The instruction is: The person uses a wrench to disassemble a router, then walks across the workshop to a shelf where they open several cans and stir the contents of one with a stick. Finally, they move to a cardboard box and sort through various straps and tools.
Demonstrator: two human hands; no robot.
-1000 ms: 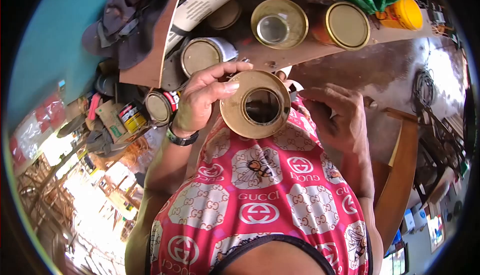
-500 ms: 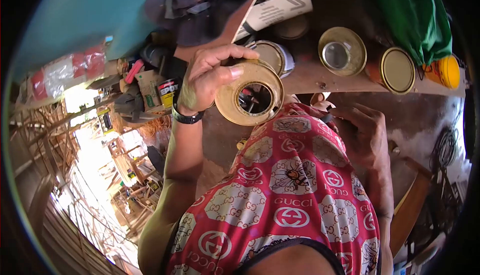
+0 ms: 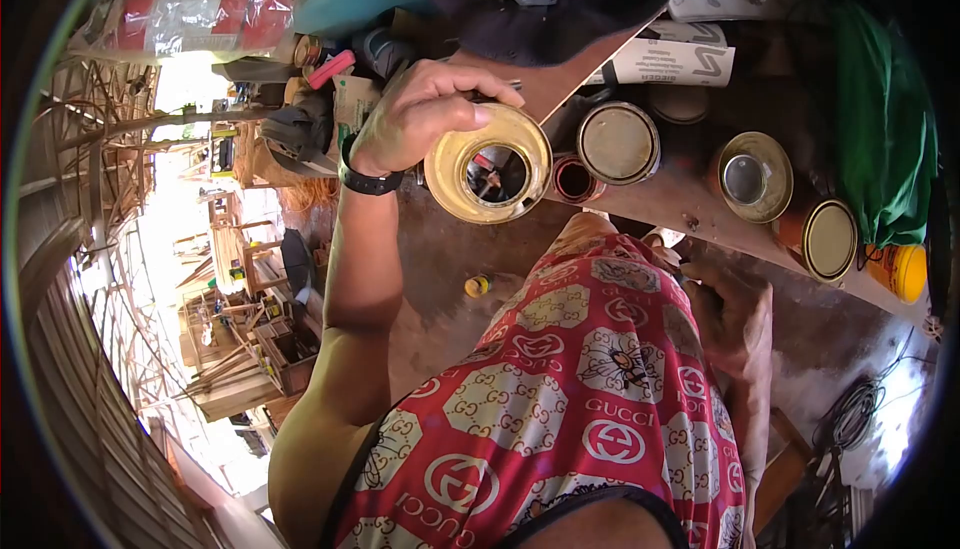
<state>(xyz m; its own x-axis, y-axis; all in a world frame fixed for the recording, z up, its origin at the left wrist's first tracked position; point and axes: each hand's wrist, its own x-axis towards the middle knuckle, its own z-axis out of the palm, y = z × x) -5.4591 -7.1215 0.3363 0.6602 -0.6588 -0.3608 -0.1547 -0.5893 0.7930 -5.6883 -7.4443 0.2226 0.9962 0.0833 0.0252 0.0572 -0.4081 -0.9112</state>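
My left hand (image 3: 435, 114), with a dark watch on its wrist, grips a yellowish paint tin (image 3: 452, 184) by its far upper side. Its round mouth faces me, and dark and reddish bits show inside. Just right of it, a small reddish-brown container (image 3: 575, 181) and a lidded paint can (image 3: 618, 144) stand on the bench. My right hand (image 3: 728, 309) is low beside the printed shirt (image 3: 560, 389), fingers curled in toward its edge. The shirt partly hides those fingers, and I cannot tell what they hold.
The wooden bench (image 3: 655, 204) holds an open tin (image 3: 780, 174), another lidded can (image 3: 829, 239) and a yellow container (image 3: 905, 271). A dark hat (image 3: 560, 9), printed paper (image 3: 670, 61) and green cloth (image 3: 885, 129) lie around them. A small yellow-topped item (image 3: 478, 286) is on the floor.
The view has swung, so the bench and its cans appear farther right and lower. My left hand keeps hold of the paint tin, which now sits apart from the shirt in view.
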